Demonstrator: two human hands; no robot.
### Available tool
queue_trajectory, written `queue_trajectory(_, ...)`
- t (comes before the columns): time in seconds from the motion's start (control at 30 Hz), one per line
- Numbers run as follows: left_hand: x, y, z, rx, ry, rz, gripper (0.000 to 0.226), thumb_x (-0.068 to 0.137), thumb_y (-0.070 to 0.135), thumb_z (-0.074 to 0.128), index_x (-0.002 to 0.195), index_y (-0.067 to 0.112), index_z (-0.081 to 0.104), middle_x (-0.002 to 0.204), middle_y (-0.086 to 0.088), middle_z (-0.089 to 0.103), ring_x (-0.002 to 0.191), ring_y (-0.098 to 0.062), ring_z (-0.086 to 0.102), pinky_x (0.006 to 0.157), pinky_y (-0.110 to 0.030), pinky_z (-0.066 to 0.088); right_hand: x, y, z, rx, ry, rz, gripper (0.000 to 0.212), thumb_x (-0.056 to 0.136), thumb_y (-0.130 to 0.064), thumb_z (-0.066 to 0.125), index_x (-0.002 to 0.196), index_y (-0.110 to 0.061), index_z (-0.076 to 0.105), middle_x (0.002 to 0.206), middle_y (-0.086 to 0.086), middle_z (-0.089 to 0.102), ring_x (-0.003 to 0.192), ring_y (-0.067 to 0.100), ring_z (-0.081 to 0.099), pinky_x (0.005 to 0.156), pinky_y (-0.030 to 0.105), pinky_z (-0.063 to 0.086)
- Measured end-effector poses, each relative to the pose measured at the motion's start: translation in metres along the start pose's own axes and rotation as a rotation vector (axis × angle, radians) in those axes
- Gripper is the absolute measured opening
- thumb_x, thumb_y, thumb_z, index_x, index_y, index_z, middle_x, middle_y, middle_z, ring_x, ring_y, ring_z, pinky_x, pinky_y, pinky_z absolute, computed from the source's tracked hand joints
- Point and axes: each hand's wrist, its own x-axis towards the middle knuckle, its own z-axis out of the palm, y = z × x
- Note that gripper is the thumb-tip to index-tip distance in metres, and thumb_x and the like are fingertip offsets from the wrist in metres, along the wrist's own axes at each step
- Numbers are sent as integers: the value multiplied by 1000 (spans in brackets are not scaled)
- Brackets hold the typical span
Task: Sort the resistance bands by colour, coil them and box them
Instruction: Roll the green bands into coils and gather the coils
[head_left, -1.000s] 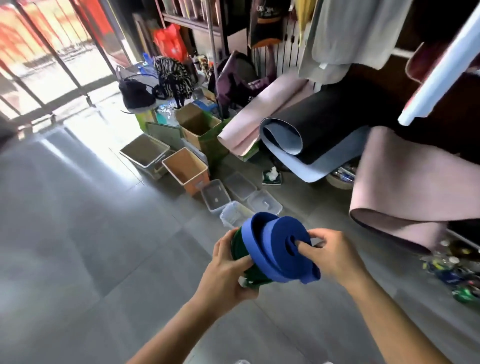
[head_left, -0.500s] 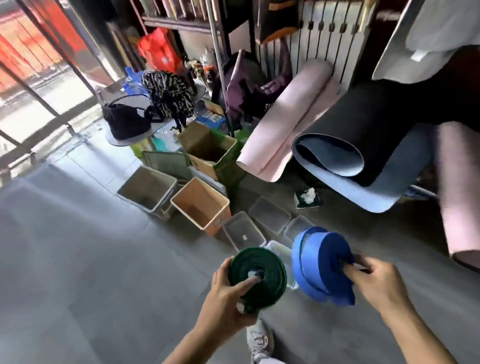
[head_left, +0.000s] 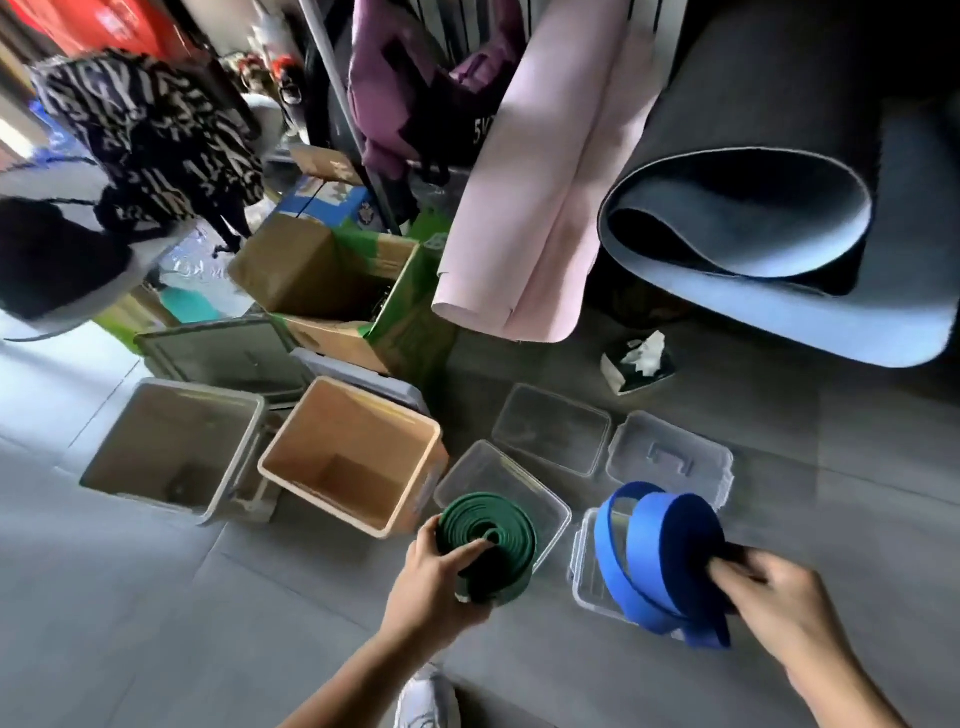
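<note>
Left hand (head_left: 434, 582) grips green coil (head_left: 488, 548) above one clear box (head_left: 550, 506), forefinger in its centre, likely to stop unrolling. Right hand (head_left: 774, 597) pinches blue coil (head_left: 670, 556) over another clear box (head_left: 584, 571) (outer loop slack): colours kept apart for boxing.
</note>
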Motion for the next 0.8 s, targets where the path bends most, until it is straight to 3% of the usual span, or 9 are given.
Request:
queue_trajectory(0.17, 105, -80, 94, 92, -67, 26, 69, 66, 50, 73, 129, 52, 46, 143, -2, 25, 130, -21, 33, 102, -25, 39, 82, 64, 68, -58, 25, -42, 20, 72, -14, 76, 71, -32, 69, 63, -5, 71, 70, 22, 68, 76, 41, 54)
queue_trajectory(0.3, 178, -121, 163, 183, -91, -5, 69, 67, 55, 72, 130, 55, 44, 135, -2, 32, 122, -24, 41, 104, -26, 37, 131, 103, 105, -149, 24, -142, 22, 71, -9, 76, 65, -30, 71, 59, 1, 69, 56, 11, 57, 56, 20, 45)
queue_trajectory(0.37, 210, -132, 192, 125, -82, -74, 71, 66, 55, 74, 130, 53, 44, 126, -3, 35, 116, -27, 47, 102, -27, 39, 155, 122, 114, -206, 37, -151, 11, 69, -16, 78, 72, -26, 75, 61, 8, 69, 56, 13, 59, 64, 28, 51)
queue_trajectory(0.43, 233, -142, 216, 51, -64, -137, 73, 66, 55, 74, 132, 50, 44, 121, -4, 35, 112, -29, 51, 100, -29, 41, 169, 139, 120, -287, 25, -145, 17, 67, -26, 78, 78, -39, 73, 63, 7, 70, 66, 19, 67, 70, 39, 55)
queue_trajectory(0.5, 247, -148, 234, 30, -35, -157, 76, 66, 55, 75, 134, 46, 43, 125, -5, 31, 115, -30, 49, 102, -32, 41, 172, 151, 122, -355, 45, -162, 30, 69, -27, 77, 75, -54, 66, 61, 1, 70, 67, 18, 67, 69, 38, 54)
queue_trajectory(0.63, 252, -151, 253, 226, -75, -150, 96, 61, 64, 74, 140, 39, 26, 135, -15, 23, 121, -35, 39, 102, -38, 39, 166, 161, 125, -331, 82, -164, 21, 70, -20, 77, 68, -41, 73, 59, 2, 70, 67, 18, 68, 66, 38, 53)
queue_trajectory(0.8, 249, -148, 255, 430, -228, -182, 112, 60, 82, 58, 146, 30, 8, 132, -27, 27, 118, -38, 41, 101, -39, 38, 154, 165, 135, -316, 84, -200, 44, 75, -18, 75, 60, -58, 65, 63, -6, 72, 74, 19, 69, 68, 32, 50)
